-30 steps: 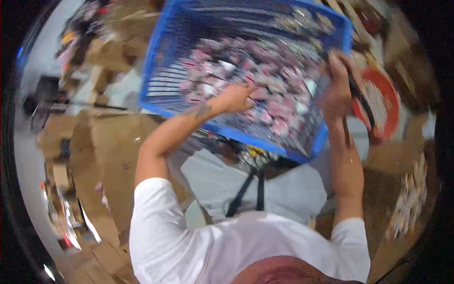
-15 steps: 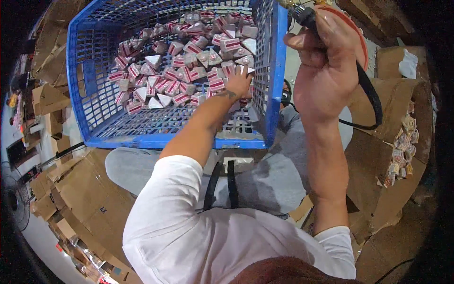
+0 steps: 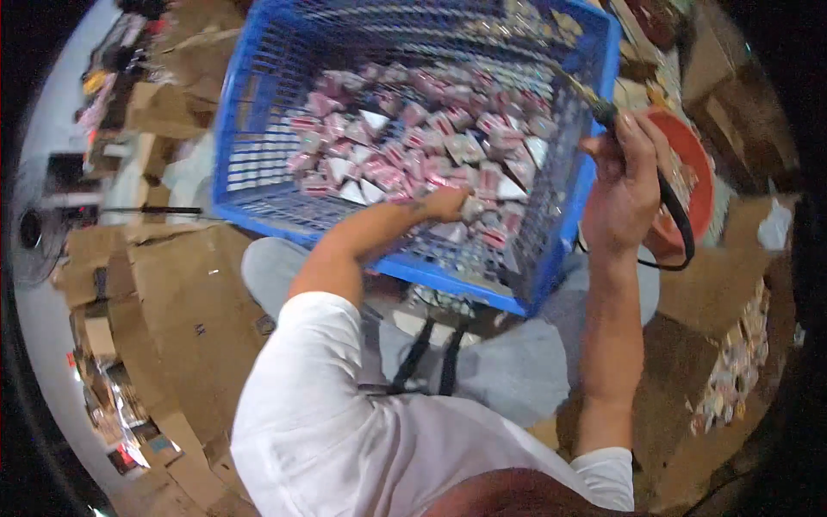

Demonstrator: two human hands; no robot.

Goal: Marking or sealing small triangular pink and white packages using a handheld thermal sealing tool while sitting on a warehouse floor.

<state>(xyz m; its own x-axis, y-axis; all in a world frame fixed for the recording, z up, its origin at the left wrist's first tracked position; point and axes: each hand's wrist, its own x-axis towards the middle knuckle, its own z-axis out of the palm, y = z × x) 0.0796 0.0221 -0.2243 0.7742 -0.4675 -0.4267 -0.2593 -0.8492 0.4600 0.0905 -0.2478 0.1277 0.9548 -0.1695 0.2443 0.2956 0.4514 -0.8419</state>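
Note:
A blue plastic crate [image 3: 222,142] holds many small wedge-shaped, clear-wrapped packs [image 3: 405,158] with pink-red stripes and pale faces. My left hand [image 3: 446,205] reaches over the crate's near wall into the pile. Its fingers are closed on a small pale wrapped pack [image 3: 473,208], blurred at the fingertips. At the crate's right side, my right hand [image 3: 627,189] grips the black handle of a tool with a thin brass-coloured shaft [image 3: 575,89]. The shaft points up and left over the crate's right rim. From the handle a black cord [image 3: 683,215] loops down.
Right of the crate, behind my right hand, stands an orange-red basin [image 3: 705,177] with things inside. Small wrapped pieces [image 3: 736,362] lie on cardboard at the right. Flattened cardboard [image 3: 185,302] covers the left floor, near a fan [image 3: 33,228]. The crate's near edge is over my legs.
The crate appears lower and farther right in view. My left hand has moved from spread fingers on the packs to a closed grip nearer the front. The tool's shaft now shows over the crate.

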